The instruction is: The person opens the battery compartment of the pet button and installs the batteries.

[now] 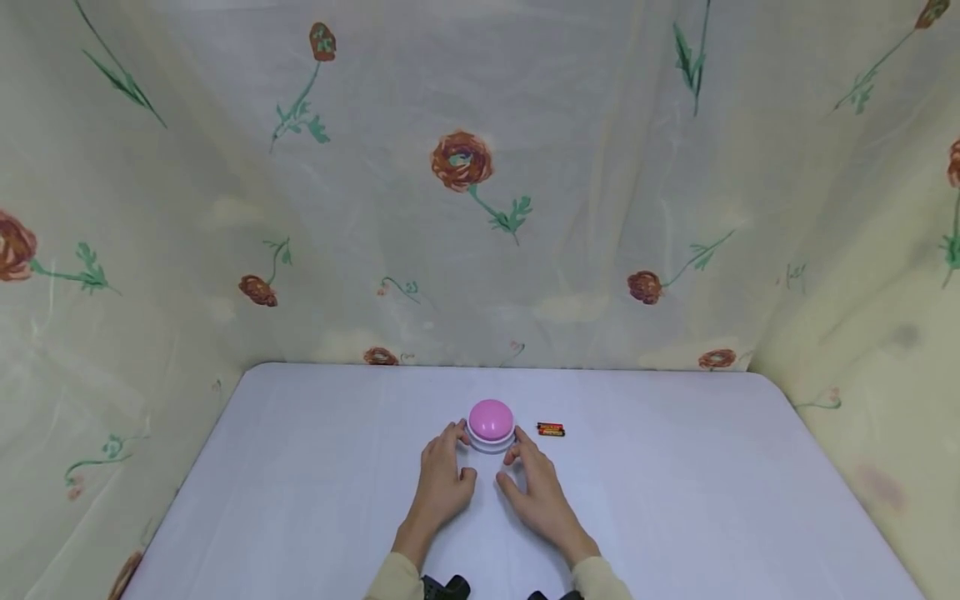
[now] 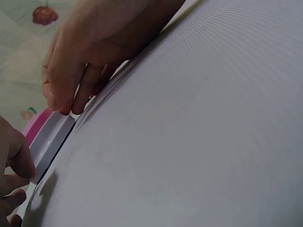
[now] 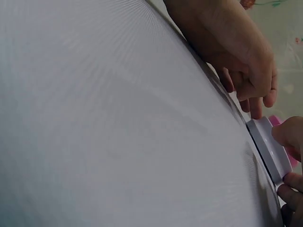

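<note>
A round device with a glossy pink dome (image 1: 491, 419) and white base (image 2: 51, 137) sits flat on the table between both hands. The left hand (image 1: 441, 486) has its index fingertip at the base's left side, its other fingers loosely bent and its thumb apart. At the base's right side are the fingertips of the right hand (image 1: 542, 497), with that thumb pointing inward, clear of the device. In the right wrist view, fingers of both hands touch the white base (image 3: 269, 146) from opposite sides. The device's far side is hidden.
Two small red-and-yellow batteries (image 1: 551, 430) lie side by side on the white table (image 1: 675, 483), just right of the device. A pale curtain with a flower print (image 1: 555, 275) hangs behind the table and along both sides. Black wrist-worn devices show at the bottom edge.
</note>
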### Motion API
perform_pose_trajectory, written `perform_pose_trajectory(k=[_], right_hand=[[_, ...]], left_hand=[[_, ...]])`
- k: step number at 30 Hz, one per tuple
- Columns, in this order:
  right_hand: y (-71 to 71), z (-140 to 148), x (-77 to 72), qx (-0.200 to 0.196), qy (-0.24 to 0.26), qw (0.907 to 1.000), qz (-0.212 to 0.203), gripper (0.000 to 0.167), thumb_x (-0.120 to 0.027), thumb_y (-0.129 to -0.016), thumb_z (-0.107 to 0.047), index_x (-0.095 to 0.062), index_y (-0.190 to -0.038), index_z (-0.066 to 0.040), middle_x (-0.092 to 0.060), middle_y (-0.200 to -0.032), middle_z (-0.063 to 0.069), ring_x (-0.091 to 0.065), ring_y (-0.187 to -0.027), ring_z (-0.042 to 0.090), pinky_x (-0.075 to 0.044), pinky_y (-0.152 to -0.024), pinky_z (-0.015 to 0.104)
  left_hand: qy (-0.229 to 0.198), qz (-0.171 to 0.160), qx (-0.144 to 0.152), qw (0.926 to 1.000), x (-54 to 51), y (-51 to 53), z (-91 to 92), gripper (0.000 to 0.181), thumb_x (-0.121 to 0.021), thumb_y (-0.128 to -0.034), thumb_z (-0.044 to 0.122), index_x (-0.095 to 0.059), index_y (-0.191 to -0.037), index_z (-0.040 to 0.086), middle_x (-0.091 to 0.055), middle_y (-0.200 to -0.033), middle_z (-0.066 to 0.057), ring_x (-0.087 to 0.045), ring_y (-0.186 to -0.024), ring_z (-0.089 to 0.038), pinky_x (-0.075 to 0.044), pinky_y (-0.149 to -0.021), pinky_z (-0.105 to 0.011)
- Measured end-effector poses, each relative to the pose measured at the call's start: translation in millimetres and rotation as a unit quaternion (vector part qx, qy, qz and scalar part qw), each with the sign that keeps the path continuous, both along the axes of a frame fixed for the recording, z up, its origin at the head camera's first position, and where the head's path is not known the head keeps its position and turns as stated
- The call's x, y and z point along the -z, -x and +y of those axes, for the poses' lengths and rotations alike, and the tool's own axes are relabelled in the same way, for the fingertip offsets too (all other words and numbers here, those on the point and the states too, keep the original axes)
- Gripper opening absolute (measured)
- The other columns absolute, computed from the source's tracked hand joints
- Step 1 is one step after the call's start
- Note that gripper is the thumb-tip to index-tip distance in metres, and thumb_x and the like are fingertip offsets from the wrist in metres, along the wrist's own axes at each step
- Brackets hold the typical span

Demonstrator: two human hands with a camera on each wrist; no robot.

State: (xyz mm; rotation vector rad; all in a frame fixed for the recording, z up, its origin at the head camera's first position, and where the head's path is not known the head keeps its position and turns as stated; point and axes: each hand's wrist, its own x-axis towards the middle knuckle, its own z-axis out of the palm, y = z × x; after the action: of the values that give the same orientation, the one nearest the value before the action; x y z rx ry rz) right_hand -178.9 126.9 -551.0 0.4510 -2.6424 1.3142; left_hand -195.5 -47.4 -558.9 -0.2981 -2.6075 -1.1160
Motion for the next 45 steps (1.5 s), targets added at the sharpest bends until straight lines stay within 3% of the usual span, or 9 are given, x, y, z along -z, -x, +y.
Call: perform_pose_trajectory(k=[4, 10, 13, 16, 20, 25, 30, 37, 45], right_hand=[[-4.0, -0.9, 0.2, -0.003, 0.016, 0.9998, -0.01, 0.025, -0.067, -0.084, -0.014, -0.05, -0.101, -0.014, -0.036, -0.15, 0.015, -0.033, -0.138, 0.035, -0.024, -0.109, 0.058], [-11.1, -1.4, 0.2, -0.013, 0.051, 0.9985, -0.017, 0.03, -0.067, -0.085, -0.012, -0.05, -0.11, -0.015, -0.035, -0.15, 0.011, -0.03, -0.141, 0.031, -0.028, -0.11, 0.053], [-14.9, -0.3, 2.3, -0.017, 0.072, 0.9972, 0.011, 0.038, -0.068, -0.083, -0.005, -0.051, -0.117, -0.013, -0.037, -0.147, 0.011, -0.036, -0.137, 0.028, -0.038, -0.104, 0.047], [-17.0, 0.4, 1.8, -0.018, 0.089, 0.9948, 0.046, 0.049, -0.068, -0.081, 0.002, -0.051, -0.124, -0.009, -0.041, -0.144, 0.012, -0.042, -0.131, 0.025, -0.047, -0.095, 0.043], [-16.4, -1.1, -10.4, -0.03, 0.098, 0.9905, 0.092, 0.059, -0.068, -0.077, 0.011, -0.048, -0.131, 0.0, -0.044, -0.139, 0.021, -0.049, -0.121, 0.03, -0.05, -0.086, 0.044], [-18.3, -3.0, -27.4, -0.027, 0.099, 0.987, 0.124, 0.061, -0.067, -0.074, 0.015, -0.049, -0.131, 0.005, -0.048, -0.132, 0.026, -0.052, -0.113, 0.031, -0.052, -0.082, 0.041], [-19.7, -3.9, -29.5, -0.024, 0.109, 0.9869, 0.117, 0.055, -0.065, -0.077, 0.014, -0.051, -0.13, 0.005, -0.05, -0.128, 0.023, -0.051, -0.113, 0.027, -0.052, -0.082, 0.037], [-30.8, -1.7, -22.8, -0.016, 0.126, 0.9891, 0.074, 0.052, -0.062, -0.082, 0.012, -0.051, -0.131, 0.002, -0.052, -0.125, 0.016, -0.051, -0.112, 0.019, -0.053, -0.081, 0.034], [-9.2, 7.8, 0.2, -0.041, 0.2, 0.9767, 0.065, 0.056, -0.057, -0.087, 0.01, -0.039, -0.139, 0.002, -0.047, -0.129, 0.024, -0.053, -0.116, 0.014, -0.05, -0.085, 0.021]], left_hand=[[-0.004, 0.018, 0.001, 0.9998, -1.2, -3.0, -0.4, 0.045, -0.058, -0.0663, 0.002, -0.05, -0.11, 0.009, -0.054, -0.135, -0.013, -0.044, -0.131, -0.034, -0.031, -0.105, -0.053], [-0.05, 0.009, -0.005, 0.9987, -4.4, -10.5, 0.8, 0.062, -0.06, -0.0693, 0.003, -0.047, -0.13, 0.008, -0.056, -0.132, -0.01, -0.049, -0.127, -0.027, -0.037, -0.106, -0.045], [-0.078, 0.014, 0.007, 0.9968, -4.3, -13.8, 2.1, 0.066, -0.06, -0.0711, 0.0, -0.045, -0.134, 0.009, -0.053, -0.133, -0.009, -0.048, -0.128, -0.023, -0.038, -0.106, -0.04], [-0.094, 0.026, 0.018, 0.995, -3.3, -14.3, 2.6, 0.068, -0.062, -0.0734, -0.003, -0.045, -0.138, 0.012, -0.049, -0.134, -0.006, -0.053, -0.117, -0.02, -0.045, -0.098, -0.034], [-0.104, 0.06, 0.014, 0.9927, -3.8, -9.9, 2.2, 0.07, -0.067, -0.0728, -0.005, -0.048, -0.138, 0.015, -0.05, -0.134, -0.006, -0.052, -0.101, -0.016, -0.049, -0.079, -0.027], [-0.092, 0.081, 0.014, 0.9924, -2.7, -1.4, 1.8, 0.07, -0.072, -0.0722, -0.001, -0.05, -0.136, 0.018, -0.052, -0.136, -0.003, -0.047, -0.101, -0.016, -0.046, -0.072, -0.023], [-0.104, 0.061, 0.021, 0.9925, 2.7, 1.8, -2.4, 0.067, -0.076, -0.0724, 0.004, -0.053, -0.132, 0.023, -0.055, -0.128, 0.001, -0.043, -0.093, -0.012, -0.043, -0.069, -0.021], [-0.156, 0.021, 0.03, 0.9871, 6.3, -13.2, -6.4, 0.057, -0.078, -0.0748, 0.015, -0.059, -0.128, 0.026, -0.057, -0.117, 0.001, -0.05, -0.087, -0.009, -0.046, -0.071, -0.021], [-0.216, -0.031, 0.01, 0.9758, -0.4, -4.6, -6.7, 0.047, -0.067, -0.0808, 0.044, -0.061, -0.124, 0.026, -0.063, -0.11, 0.009, -0.056, -0.082, -0.006, -0.047, -0.07, -0.02]])
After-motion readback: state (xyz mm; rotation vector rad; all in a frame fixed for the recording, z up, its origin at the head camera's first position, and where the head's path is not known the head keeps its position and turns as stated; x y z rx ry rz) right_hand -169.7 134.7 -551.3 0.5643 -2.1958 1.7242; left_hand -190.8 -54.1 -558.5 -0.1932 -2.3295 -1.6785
